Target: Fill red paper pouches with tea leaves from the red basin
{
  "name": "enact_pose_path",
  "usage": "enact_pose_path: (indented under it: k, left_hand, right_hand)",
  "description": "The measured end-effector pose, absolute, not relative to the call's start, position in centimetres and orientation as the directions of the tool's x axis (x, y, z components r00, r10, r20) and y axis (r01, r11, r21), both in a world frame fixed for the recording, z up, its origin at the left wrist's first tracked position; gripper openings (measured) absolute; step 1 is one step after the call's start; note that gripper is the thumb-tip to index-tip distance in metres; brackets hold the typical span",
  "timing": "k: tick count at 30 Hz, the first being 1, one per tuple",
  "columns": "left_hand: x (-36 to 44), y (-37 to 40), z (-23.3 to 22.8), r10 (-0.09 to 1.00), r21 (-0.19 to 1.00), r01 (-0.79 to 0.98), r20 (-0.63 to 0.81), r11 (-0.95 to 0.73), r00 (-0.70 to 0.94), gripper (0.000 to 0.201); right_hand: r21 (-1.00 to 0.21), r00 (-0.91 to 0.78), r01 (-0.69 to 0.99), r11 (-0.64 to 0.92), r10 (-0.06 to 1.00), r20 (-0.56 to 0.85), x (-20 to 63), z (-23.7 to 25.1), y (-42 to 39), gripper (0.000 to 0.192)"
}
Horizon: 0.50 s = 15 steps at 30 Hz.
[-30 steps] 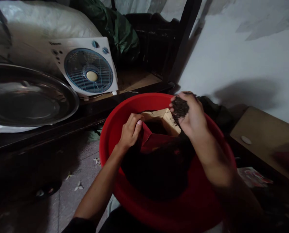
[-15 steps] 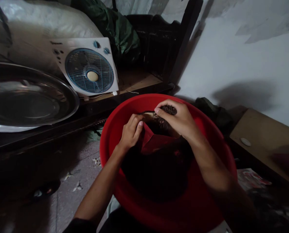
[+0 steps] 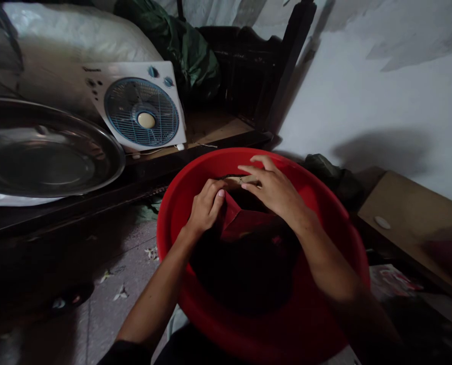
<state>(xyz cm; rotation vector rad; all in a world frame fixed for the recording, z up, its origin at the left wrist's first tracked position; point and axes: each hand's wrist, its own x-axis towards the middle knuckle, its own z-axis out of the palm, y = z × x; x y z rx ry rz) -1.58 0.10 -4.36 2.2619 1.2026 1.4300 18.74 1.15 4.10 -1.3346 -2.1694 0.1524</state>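
Note:
A big red plastic basin (image 3: 317,314) sits in front of me with a heap of dark loose leaves (image 3: 241,274) in its bottom. Standing in the basin is an open bag (image 3: 245,223), red outside with a brown paper lining. My left hand (image 3: 205,208) pinches the bag's left edge and keeps it open. My right hand (image 3: 273,190) hovers palm down over the bag's mouth, fingers spread and touching its far rim, with nothing visible in it.
A white box fan with a blue grille (image 3: 144,109) stands on a low wooden platform behind the basin, beside a large shiny metal tray (image 3: 47,152). A wooden board (image 3: 416,213) lies at the right by the white wall. Scraps litter the floor (image 3: 112,284).
My right hand held a fistful of dark leaves above the bag, turned over and lowered onto the bag's mouth; the leaves are gone from it and its fingers have spread. The left hand stayed put.

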Motion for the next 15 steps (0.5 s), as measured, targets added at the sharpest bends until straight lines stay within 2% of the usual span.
enact_pose_path:
  k: [3,8,11,13,15]
  left_hand:
    - [-1.6,0.1,-4.3,0.728,0.554,0.53,0.657,-0.642,0.194,0.03]
    - [-1.5,0.0,-4.2,0.72,0.551,0.513,0.66,-0.659,0.215,0.03]
    - [-1.5,0.0,-4.2,0.724,0.55,0.523,0.655,-0.652,0.215,0.031]
    - [-1.5,0.0,-4.1,0.728,0.55,0.532,0.654,-0.644,0.206,0.031]
    - [-1.5,0.0,-4.1,0.728,0.548,0.536,0.656,-0.641,0.2,0.031]
  right_hand:
    - [-0.335,-0.421,0.776,0.534,0.835,0.355,18.9,4.1,1.3,0.02]
    - [-0.526,-0.408,0.563,0.638,0.767,0.495,19.2,4.3,0.4,0.019]
    - [-0.621,-0.407,0.472,0.626,0.779,0.477,19.5,4.8,-0.7,0.013]
    - [-0.666,-0.327,0.425,0.613,0.79,0.518,20.1,4.5,-0.8,0.008]
    - [-0.722,-0.077,0.389,0.572,0.801,0.593,21.4,3.1,0.1,0.003]
